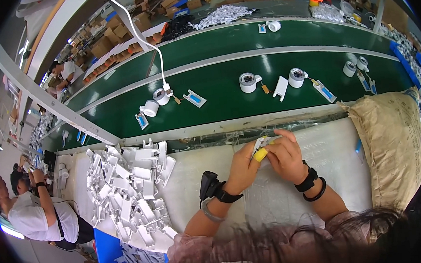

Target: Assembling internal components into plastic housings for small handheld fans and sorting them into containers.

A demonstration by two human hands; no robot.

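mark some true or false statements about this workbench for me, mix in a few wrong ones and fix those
1. The left hand and right hand are spread wide apart. False: they are close together at a small pale part.
2. A pile of white parts lies to the left of the hands. True.
3. The brown sack lies on the far left of the picture. False: it is on the right, beyond the right hand.
4. A white cable hangs over the green belt. True.
5. Both wrists are bare. False: each wears a black band.
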